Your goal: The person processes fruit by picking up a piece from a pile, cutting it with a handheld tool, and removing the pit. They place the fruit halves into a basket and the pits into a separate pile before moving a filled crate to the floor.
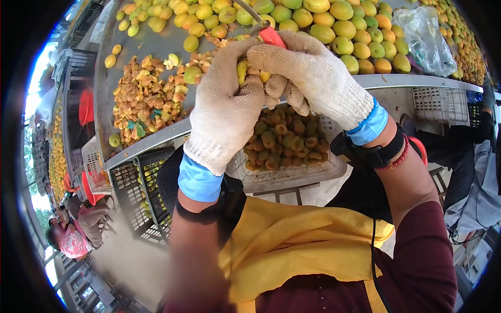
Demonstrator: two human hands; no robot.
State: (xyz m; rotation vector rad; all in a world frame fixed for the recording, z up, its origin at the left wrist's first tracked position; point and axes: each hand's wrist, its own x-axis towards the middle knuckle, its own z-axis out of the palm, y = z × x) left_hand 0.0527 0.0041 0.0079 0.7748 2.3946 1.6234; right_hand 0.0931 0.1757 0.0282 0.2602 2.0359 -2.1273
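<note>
Above the steel table's front edge, my two hands meet in knitted white gloves with blue cuffs. My left hand (229,99) is closed around a yellow fruit (241,72), apricot-like, mostly hidden by the fingers. My right hand (313,70) is closed beside it, with its fingers curled in against the fruit. From the top of the right glove sticks out the red handle (272,37) of a metal tool, whose stem runs up and left. Below the hands stands a white plastic crate (292,180) holding many brownish-orange fruits (284,138).
Yellow and green fruits (342,26) cover the far part of the table (162,136). A heap of brown-orange cut pieces (148,94) lies at left. A clear plastic bag (425,41) rests at right. Black crates (151,193) stand lower left; a person (86,229) sits beyond.
</note>
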